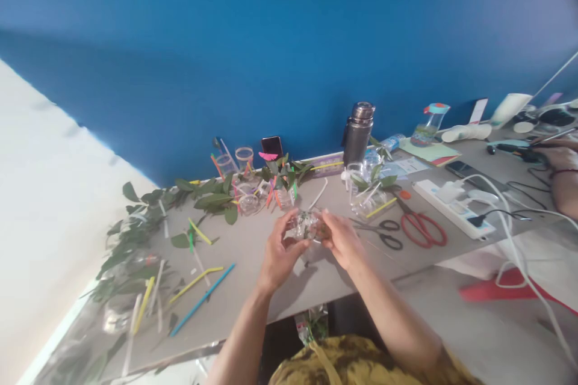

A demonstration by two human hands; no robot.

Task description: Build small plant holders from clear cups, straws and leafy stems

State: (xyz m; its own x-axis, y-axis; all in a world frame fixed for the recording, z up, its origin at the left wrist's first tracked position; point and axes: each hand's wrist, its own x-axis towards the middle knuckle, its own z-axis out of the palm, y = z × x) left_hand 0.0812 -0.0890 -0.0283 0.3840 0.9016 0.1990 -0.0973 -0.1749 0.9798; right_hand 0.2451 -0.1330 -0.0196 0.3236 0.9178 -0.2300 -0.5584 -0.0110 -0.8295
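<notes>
My left hand (283, 252) and my right hand (339, 236) are both closed around a small clear plastic piece (306, 225), like a cup or cut bottle end. Dark bits show through it, too small to name. Just beyond my hands stands a clear cup (284, 197) with leaves and coloured straw pieces. To the right of my right hand lie black-handled scissors (389, 234) and red-handled scissors (423, 228). A blue straw (203, 299) and a yellow straw (196, 284) rest on the table left of my left hand.
Leafy branches (130, 246) line the table's left and back. A dark thermos (358, 135) and a phone (271, 147) stand by the blue wall. On the right are a power strip (454, 209) with cables, a water bottle (428, 125) and another person's hand (562, 159).
</notes>
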